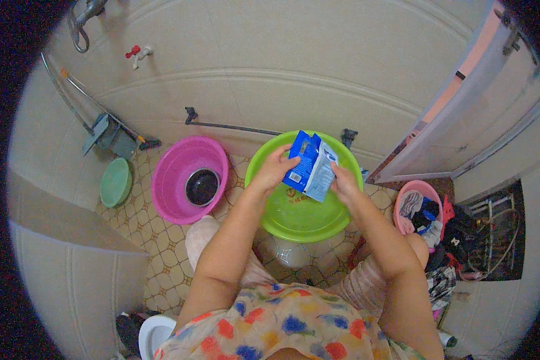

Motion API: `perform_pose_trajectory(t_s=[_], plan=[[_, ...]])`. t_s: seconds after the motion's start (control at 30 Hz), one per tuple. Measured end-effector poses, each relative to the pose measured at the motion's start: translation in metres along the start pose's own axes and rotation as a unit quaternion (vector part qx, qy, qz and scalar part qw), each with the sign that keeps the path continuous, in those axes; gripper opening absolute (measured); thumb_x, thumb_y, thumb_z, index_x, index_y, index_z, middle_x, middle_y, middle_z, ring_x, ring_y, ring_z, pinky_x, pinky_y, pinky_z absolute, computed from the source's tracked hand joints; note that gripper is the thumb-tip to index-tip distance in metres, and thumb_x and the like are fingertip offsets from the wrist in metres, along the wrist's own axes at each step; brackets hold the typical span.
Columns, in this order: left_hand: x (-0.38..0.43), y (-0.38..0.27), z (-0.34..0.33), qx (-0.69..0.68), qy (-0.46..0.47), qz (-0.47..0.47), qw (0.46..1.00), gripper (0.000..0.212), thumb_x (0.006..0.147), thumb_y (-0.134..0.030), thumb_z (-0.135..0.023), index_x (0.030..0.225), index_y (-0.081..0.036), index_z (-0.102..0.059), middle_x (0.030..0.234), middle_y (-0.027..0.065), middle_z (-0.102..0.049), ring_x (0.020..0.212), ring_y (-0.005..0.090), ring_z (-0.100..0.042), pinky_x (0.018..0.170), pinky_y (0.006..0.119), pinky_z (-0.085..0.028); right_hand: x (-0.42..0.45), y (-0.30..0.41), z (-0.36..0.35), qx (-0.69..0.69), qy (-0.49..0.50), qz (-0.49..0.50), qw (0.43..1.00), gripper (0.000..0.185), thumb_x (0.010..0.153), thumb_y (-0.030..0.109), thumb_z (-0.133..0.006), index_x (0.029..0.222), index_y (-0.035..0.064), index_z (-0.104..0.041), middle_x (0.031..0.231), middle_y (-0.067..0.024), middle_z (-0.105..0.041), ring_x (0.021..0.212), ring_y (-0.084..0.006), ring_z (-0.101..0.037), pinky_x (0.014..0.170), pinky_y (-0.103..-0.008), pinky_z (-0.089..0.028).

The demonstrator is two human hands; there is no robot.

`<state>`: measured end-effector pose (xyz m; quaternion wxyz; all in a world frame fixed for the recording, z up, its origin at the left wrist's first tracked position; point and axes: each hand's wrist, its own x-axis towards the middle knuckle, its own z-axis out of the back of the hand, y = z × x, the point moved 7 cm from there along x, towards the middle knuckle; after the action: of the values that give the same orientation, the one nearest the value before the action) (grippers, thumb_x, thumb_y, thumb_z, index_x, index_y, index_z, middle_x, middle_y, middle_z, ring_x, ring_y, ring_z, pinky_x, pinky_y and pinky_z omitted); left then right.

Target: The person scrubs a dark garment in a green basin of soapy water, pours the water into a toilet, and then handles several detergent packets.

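Both hands hold a blue and pale-blue plastic packet above a large lime-green plastic basin. My left hand grips the packet's darker blue side, thumb on its front. On the pale side, my right hand pinches the edge. The packet bears printed writing and a barcode; whether it is open cannot be seen. Printed marks show on the basin's floor below it. To the left a pink basin stands on the tiles, a dark round bowl inside it.
A small green basin, a dustpan and a broom are at the left wall. A red-handled tap and a low rail are on the far wall. At right are a pink basin of clothes, piled clothes and a door.
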<state>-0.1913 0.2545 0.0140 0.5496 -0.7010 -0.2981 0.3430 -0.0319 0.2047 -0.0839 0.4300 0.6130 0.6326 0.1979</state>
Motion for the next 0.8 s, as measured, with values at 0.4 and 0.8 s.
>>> perform_pose_trajectory(t_s=[0.4,0.8], plan=[[0.021,0.049,0.016,0.058,0.004,0.048,0.997,0.034,0.075,-0.002,-0.053,0.108,-0.005,-0.045,0.086,0.0067,-0.059,0.071,0.0138,-0.056,0.062,0.027,-0.046,-0.007,0.07,0.002,-0.29,-0.091,0.216,0.928,0.018,0.077,0.022,-0.056,0.076,0.0041,-0.057,0.067,-0.002,-0.057,0.062,-0.0133,-0.053,0.057,-0.0267,-0.043],[0.025,0.057,0.009,-0.207,-0.084,-0.034,0.974,0.035,0.077,-0.005,-0.053,0.109,-0.012,-0.042,0.099,-0.0002,-0.053,0.081,0.0133,-0.052,0.066,0.026,-0.044,-0.032,0.068,-0.018,-0.156,0.016,0.092,0.983,0.043,0.077,0.018,-0.056,0.115,0.0099,-0.038,0.104,-0.0034,-0.051,0.093,-0.0185,-0.05,0.08,-0.0323,-0.039]])
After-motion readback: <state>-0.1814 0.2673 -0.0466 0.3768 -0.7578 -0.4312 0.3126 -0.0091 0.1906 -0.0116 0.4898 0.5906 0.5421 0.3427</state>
